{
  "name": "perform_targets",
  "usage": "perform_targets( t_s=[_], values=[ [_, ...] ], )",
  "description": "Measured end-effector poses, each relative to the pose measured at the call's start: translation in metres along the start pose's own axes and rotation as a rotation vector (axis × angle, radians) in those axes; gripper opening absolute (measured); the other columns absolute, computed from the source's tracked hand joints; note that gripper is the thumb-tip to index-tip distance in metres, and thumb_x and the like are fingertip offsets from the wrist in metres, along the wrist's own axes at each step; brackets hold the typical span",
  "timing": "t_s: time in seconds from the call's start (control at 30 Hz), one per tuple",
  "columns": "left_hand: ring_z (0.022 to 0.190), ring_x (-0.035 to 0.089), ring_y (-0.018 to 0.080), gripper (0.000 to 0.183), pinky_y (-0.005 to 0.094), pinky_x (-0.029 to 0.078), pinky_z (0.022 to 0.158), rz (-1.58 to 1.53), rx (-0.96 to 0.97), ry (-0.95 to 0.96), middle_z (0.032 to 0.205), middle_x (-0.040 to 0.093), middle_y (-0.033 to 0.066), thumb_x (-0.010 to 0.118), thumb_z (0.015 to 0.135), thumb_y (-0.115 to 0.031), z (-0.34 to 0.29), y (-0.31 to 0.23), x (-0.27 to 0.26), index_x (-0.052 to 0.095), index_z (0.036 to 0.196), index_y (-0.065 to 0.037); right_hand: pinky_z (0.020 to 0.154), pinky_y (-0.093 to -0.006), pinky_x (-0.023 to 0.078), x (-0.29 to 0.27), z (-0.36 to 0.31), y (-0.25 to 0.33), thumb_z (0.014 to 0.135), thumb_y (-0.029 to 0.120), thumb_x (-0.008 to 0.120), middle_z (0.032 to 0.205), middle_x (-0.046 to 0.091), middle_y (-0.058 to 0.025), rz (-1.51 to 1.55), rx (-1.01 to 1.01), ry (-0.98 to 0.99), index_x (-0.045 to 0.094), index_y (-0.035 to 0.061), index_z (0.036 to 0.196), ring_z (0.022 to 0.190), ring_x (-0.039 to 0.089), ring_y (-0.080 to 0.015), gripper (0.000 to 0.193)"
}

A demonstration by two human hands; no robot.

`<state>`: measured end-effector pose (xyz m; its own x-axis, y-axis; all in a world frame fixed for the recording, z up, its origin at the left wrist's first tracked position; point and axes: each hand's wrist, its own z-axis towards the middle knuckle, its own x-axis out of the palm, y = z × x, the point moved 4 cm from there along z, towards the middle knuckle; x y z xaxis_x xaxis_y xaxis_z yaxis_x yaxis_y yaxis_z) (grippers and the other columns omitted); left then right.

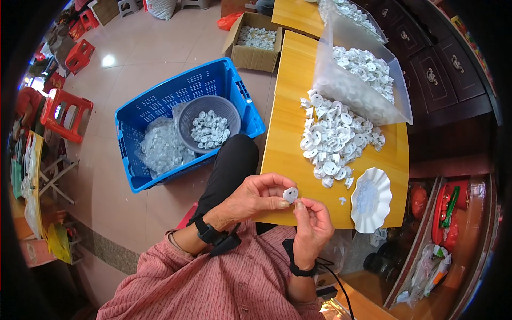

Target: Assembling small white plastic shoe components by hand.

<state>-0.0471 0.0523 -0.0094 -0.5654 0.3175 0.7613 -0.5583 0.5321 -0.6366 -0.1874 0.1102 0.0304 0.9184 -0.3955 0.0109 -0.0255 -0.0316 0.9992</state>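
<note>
"Where's the piece I'm handling?"

"The white round piece point(290, 195) is pinched between the thumb and index finger of your left hand point(242, 198), above the near part of the yellow surface point(287, 120)."

"And my right hand point(311, 234)?"

"Its thumb and index fingers are drawn narrow at the piece's lower right edge; I can't tell whether they grip anything."

"What lies around?"

"Ahead of your hands, a loose pile of white parts point(336, 140) beside a clear bin point(344, 85). To your right, a fluted white dish point(375, 221) holding small pale bits. To your left, a blue crate point(176, 80) with a gray basket point(233, 114) in it."
</note>
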Motion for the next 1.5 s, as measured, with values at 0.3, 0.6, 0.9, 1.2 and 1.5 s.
perform_targets(
  t_s=[0.3,0.6,0.9,1.2,1.5],
  values=[
    [0.103,0.064,0.0117,0.036,0.0264,0.052,0.094,0.008,0.009,-0.008,0.111,0.067,0.0060,0.068,0.088,0.003,0.000,0.000,0.000,0.059,0.122,0.001,0.072,-0.0245,0.049,0.002,0.001,0.003,0.086,-0.004,0.066,0.102,0.060,-0.0096,-0.216,-0.223,0.039,0.060,-0.0011,0.093,0.085,0.058,-0.0136,0.010],
    [0.103,0.064,0.0122,0.036,0.0266,0.052,0.094,0.037,0.012,-0.016,0.111,0.067,0.0063,0.068,0.088,0.005,0.000,0.000,0.000,0.059,0.123,0.001,0.090,-0.0255,0.047,0.003,-0.002,0.005,0.087,-0.011,0.059,0.109,0.056,-0.0105,-0.203,-0.167,0.090,0.058,-0.0053,0.096,0.100,0.056,-0.0149,0.010],
    [0.102,0.063,0.0105,0.034,0.0249,0.051,0.092,0.128,0.041,0.021,0.109,0.067,0.0051,0.069,0.087,0.004,0.000,-0.004,0.003,0.060,0.120,0.001,0.068,-0.0284,0.051,0.006,0.001,0.012,0.084,-0.004,0.066,0.099,0.062,-0.0119,-0.409,-0.338,0.054,0.059,-0.0001,0.091,0.081,0.060,-0.0193,0.011],
    [0.097,0.062,0.0077,0.033,0.0232,0.051,0.087,0.254,0.075,0.039,0.106,0.065,0.0026,0.073,0.084,0.002,0.001,-0.004,-0.002,0.064,0.116,0.000,0.070,-0.0303,0.052,0.009,0.001,0.014,0.085,-0.003,0.066,0.098,0.061,-0.0125,-0.485,-0.376,0.118,0.058,0.0003,0.093,0.082,0.061,-0.0213,0.012],
    [0.099,0.063,0.0096,0.036,0.0247,0.053,0.089,0.150,0.031,-0.004,0.109,0.067,0.0041,0.074,0.084,-0.002,0.000,-0.004,-0.003,0.063,0.118,0.000,0.071,-0.0306,0.051,0.008,0.004,0.010,0.087,-0.002,0.064,0.101,0.062,-0.0133,-0.338,-0.329,0.141,0.057,-0.0006,0.092,0.085,0.061,-0.0217,0.008]
  ],
)
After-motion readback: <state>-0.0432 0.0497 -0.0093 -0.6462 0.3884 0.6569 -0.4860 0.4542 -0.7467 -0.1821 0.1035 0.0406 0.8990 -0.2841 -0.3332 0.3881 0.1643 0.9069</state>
